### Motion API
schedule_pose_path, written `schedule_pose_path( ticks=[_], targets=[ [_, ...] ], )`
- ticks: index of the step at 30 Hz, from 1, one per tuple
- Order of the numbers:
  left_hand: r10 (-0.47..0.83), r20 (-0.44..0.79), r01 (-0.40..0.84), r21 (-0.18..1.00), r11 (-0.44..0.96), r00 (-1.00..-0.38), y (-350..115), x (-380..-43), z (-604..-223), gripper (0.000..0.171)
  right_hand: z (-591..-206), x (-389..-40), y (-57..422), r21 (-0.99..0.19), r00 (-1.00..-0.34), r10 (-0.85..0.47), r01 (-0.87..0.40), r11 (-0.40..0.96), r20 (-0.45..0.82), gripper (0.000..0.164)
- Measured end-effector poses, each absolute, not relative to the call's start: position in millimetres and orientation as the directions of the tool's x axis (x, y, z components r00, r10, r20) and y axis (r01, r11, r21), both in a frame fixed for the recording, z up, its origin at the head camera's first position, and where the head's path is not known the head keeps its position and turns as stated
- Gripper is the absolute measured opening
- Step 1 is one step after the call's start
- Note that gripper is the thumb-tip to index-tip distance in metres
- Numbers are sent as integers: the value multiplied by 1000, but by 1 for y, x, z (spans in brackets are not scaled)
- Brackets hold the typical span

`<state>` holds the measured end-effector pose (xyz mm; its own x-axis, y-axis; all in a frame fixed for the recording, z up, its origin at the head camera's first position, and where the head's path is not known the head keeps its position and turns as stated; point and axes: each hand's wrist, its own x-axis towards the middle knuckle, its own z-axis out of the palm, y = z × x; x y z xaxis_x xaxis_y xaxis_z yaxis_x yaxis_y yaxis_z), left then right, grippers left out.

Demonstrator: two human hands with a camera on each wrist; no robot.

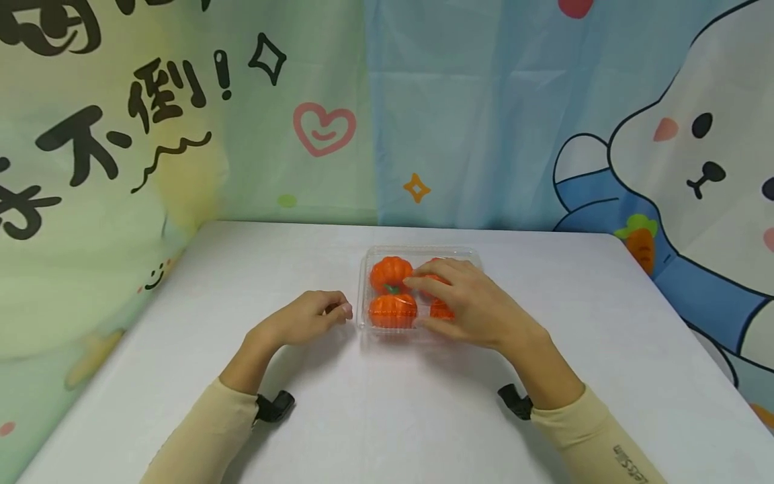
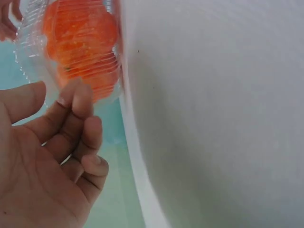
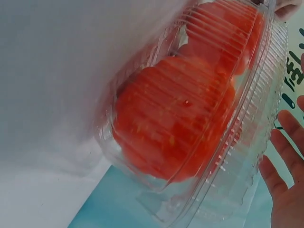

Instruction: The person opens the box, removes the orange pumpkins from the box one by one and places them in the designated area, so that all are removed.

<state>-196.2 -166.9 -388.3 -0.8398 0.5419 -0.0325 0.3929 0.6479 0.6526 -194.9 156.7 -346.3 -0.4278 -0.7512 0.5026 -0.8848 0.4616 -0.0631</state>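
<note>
A clear plastic container (image 1: 423, 253) sits on the white table with several orange toy pumpkins (image 1: 393, 311) inside, one showing a green stem. My right hand (image 1: 465, 299) reaches over the container's right side with fingers spread, partly covering the pumpkins there. In the right wrist view, its fingers (image 3: 285, 142) are beside the container's rim, and a large pumpkin (image 3: 173, 118) shows through the ribbed wall. Just left of the container, my left hand (image 1: 308, 316) hovers with fingers loosely bent. The left wrist view shows nothing between those fingers (image 2: 83, 102).
The white table (image 1: 338, 417) stretches around the container on all sides. Behind it hangs a printed cloth (image 1: 459, 134) with a cartoon bear, a heart and large characters. A black wrist camera mount (image 1: 275, 407) sits at the left sleeve, another (image 1: 516, 402) at the right.
</note>
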Motion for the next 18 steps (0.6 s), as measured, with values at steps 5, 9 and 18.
schedule_pose_path(
  ticks=[5,9,18],
  targets=[
    [581,-60,375,709,597,-811,-167,-196,-390,24,-347,-194,152,-64,-398,-767,-902,426,503,48],
    [613,-56,382,736,558,-788,-166,-197,-391,25,-349,-193,153,-55,-390,-774,-905,421,499,50],
    [602,-67,307,812,497,-795,-162,-198,-395,24,-353,-193,143,-32,-345,-796,-924,380,497,48]
  ],
)
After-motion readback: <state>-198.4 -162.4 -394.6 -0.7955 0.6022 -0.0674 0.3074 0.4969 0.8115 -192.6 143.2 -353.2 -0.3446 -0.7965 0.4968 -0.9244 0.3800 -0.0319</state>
